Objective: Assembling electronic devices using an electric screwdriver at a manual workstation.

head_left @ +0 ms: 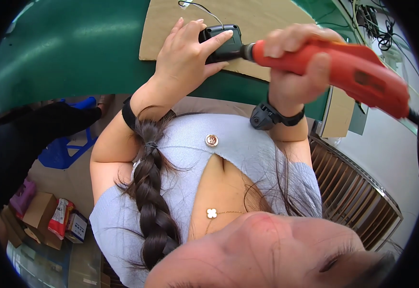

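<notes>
My right hand (293, 72) is closed around a red electric screwdriver (363, 72), held on a slant with its dark bit end pointing left. That end meets or lies just over the near side of a small black plastic device (231, 36); the exact contact point is hard to make out. My left hand (183, 53) grips the device from its left side, thumb and fingers spread around it. A thin cable (209, 13) runs out of the device's far edge. Beneath the device lies a flat brown cardboard sheet (271, 17).
The cardboard rests on a green table (94, 57). Tangled black cables (384, 33) lie at the far right, near a metal slatted rack (348, 182). Another person's dark-clothed leg (41, 125), a blue stool (63, 153) and cardboard boxes (40, 213) are at the left.
</notes>
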Demonstrator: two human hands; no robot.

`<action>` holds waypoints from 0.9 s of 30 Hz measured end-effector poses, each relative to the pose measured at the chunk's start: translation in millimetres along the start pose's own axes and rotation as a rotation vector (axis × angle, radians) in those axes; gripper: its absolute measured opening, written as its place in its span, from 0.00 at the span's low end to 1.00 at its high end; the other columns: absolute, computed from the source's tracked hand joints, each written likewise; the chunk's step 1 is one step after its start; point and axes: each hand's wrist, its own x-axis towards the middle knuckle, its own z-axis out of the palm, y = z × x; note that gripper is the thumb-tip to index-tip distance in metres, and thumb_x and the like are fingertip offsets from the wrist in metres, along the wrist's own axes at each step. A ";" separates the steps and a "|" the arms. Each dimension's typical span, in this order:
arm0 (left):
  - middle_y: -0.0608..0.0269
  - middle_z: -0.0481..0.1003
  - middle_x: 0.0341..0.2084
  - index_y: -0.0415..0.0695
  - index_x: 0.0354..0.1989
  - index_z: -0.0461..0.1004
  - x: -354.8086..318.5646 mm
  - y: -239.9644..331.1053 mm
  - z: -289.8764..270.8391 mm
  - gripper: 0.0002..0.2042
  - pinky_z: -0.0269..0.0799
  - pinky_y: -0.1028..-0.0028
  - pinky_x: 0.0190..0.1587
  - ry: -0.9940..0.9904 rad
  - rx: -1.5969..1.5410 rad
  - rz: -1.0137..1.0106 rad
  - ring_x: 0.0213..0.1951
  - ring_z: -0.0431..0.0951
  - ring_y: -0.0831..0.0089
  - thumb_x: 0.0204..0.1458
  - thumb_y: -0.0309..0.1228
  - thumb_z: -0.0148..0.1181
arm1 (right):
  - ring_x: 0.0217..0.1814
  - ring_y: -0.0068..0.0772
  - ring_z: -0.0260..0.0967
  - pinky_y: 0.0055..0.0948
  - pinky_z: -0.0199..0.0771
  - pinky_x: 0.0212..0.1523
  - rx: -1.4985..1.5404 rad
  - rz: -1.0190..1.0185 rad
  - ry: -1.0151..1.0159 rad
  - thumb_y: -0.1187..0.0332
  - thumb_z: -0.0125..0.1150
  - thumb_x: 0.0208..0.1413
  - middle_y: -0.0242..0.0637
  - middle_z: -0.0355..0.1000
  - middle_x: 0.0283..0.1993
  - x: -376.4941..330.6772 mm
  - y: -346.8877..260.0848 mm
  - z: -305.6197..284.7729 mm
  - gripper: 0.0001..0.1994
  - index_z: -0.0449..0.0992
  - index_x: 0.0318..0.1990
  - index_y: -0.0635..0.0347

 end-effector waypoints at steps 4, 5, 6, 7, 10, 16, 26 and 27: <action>0.53 0.71 0.49 0.52 0.60 0.72 6.5 -0.1 -3.4 0.35 0.67 0.55 0.63 -0.076 -0.061 -0.056 0.49 0.75 0.55 0.39 0.40 0.77 | 0.33 0.37 0.74 0.38 0.77 0.36 -0.385 0.250 0.217 0.58 0.64 0.60 0.40 0.73 0.36 14.7 -25.0 -47.2 0.16 0.73 0.48 0.58; 0.53 0.70 0.49 0.49 0.61 0.71 8.2 -1.4 -5.1 0.36 0.68 0.56 0.62 -0.110 -0.076 -0.091 0.49 0.75 0.54 0.39 0.39 0.77 | 0.35 0.39 0.75 0.39 0.77 0.37 -0.574 0.400 0.259 0.57 0.65 0.59 0.41 0.74 0.37 16.6 -20.3 -57.7 0.17 0.74 0.49 0.57; 0.53 0.70 0.49 0.49 0.61 0.71 9.7 -2.1 -6.0 0.36 0.68 0.56 0.62 -0.117 -0.072 -0.068 0.49 0.75 0.54 0.39 0.39 0.77 | 0.35 0.39 0.75 0.39 0.77 0.37 -0.575 0.387 0.280 0.57 0.65 0.59 0.41 0.74 0.37 16.7 -8.5 -65.5 0.17 0.74 0.49 0.57; 0.53 0.70 0.49 0.47 0.60 0.70 9.7 -2.3 -6.3 0.36 0.69 0.57 0.61 -0.132 -0.100 -0.112 0.49 0.75 0.54 0.39 0.39 0.77 | 0.34 0.38 0.75 0.35 0.77 0.36 -0.916 0.334 0.109 0.60 0.66 0.58 0.43 0.74 0.37 13.8 8.8 -74.0 0.19 0.70 0.51 0.61; 0.52 0.69 0.49 0.42 0.59 0.69 2.6 -4.9 -10.3 0.36 0.71 0.59 0.59 -0.160 -0.125 -0.201 0.48 0.75 0.53 0.39 0.37 0.78 | 0.37 0.42 0.75 0.36 0.77 0.39 -1.331 0.212 -0.135 0.60 0.67 0.57 0.45 0.75 0.40 -7.1 48.1 -78.4 0.21 0.71 0.52 0.62; 0.52 0.69 0.49 0.40 0.58 0.69 5.4 7.9 -30.9 0.39 0.72 0.61 0.58 0.009 -0.316 0.039 0.55 0.74 0.52 0.33 0.29 0.81 | 0.44 0.54 0.74 0.42 0.76 0.47 -1.589 0.298 -0.196 0.57 0.66 0.56 0.51 0.75 0.48 -23.2 51.3 -62.6 0.23 0.75 0.54 0.62; 0.47 0.66 0.59 0.39 0.65 0.62 43.0 33.9 0.0 0.45 0.66 0.58 0.64 0.170 -0.436 0.246 0.62 0.68 0.49 0.35 0.28 0.80 | 0.51 0.34 0.74 0.38 0.79 0.48 0.689 0.783 0.046 0.49 0.45 0.70 0.39 0.73 0.54 -43.1 -7.0 -37.6 0.25 0.69 0.63 0.58; 0.47 0.66 0.60 0.39 0.65 0.61 46.3 40.5 1.9 0.44 0.65 0.56 0.64 0.103 -0.418 0.234 0.63 0.68 0.48 0.37 0.29 0.80 | 0.52 0.37 0.74 0.39 0.79 0.50 0.588 0.783 0.073 0.50 0.44 0.71 0.41 0.73 0.55 -45.3 -11.5 -47.4 0.25 0.68 0.63 0.60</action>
